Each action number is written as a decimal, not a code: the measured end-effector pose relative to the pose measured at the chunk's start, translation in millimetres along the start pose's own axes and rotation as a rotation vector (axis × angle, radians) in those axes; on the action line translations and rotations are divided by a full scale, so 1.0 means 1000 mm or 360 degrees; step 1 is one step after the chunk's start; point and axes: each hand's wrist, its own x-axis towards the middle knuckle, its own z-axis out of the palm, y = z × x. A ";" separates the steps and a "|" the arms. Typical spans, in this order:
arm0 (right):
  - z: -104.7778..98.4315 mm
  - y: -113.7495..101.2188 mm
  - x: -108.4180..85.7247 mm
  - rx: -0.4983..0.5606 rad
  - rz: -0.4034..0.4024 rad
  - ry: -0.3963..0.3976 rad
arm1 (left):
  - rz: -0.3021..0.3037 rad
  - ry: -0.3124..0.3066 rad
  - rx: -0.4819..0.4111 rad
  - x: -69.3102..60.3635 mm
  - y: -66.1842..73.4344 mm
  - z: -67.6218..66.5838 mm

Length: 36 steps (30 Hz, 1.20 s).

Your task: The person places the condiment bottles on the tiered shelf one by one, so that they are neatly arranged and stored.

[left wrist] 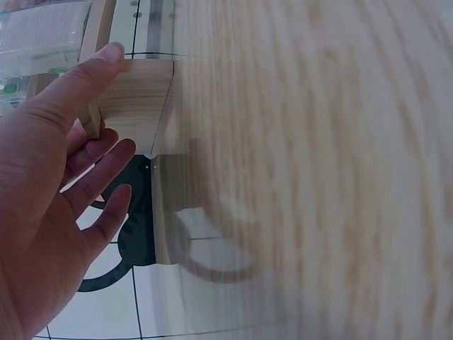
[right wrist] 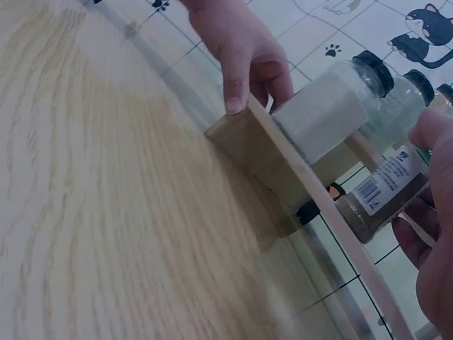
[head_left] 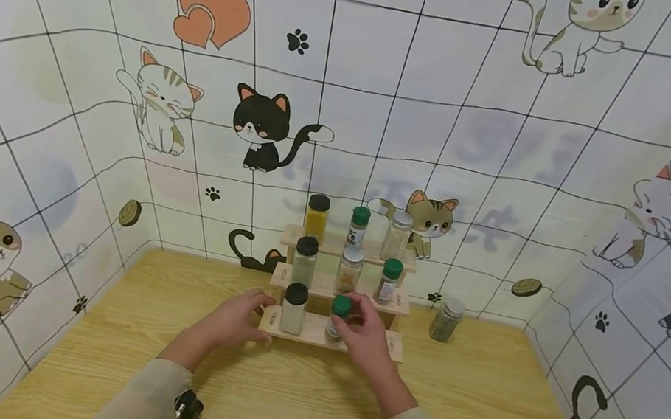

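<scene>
A three-tier wooden spice rack [head_left: 313, 339] stands on the table, holding several jars. My left hand [head_left: 231, 320] grips the left end of its bottom step, the thumb in front and the fingers behind. On that step, my right hand [head_left: 368, 341] pinches a green-capped spice jar [head_left: 340, 308]; its label and brown contents show in the right wrist view, where its base meets the step. Left of it is a black-capped jar [head_left: 294, 309] of white powder. In the left wrist view, the left thumb lies against the rack's board [left wrist: 141, 92].
The middle step carries a black-capped jar [head_left: 304, 262], a clear-capped jar [head_left: 349, 270] and a green-capped jar [head_left: 389, 281]. Several more stand on the top step, including a yellow one [head_left: 317, 218]. A separate jar [head_left: 446, 320] stands right of the rack, near the cat-patterned wall [head_left: 358, 116].
</scene>
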 end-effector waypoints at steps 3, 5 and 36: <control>0.001 0.003 0.000 0.0011 0.0024 0.0023 | -0.0019 -0.0005 -0.0002 0.000 0.001 -0.001; 0.002 0.003 0.000 0.0022 0.0022 0.0042 | -0.0035 -0.0010 -0.0016 0.001 0.002 -0.002; -0.080 0.028 -0.026 -0.0216 -0.0093 0.0335 | -0.0067 -0.0042 -0.0017 -0.001 0.007 -0.004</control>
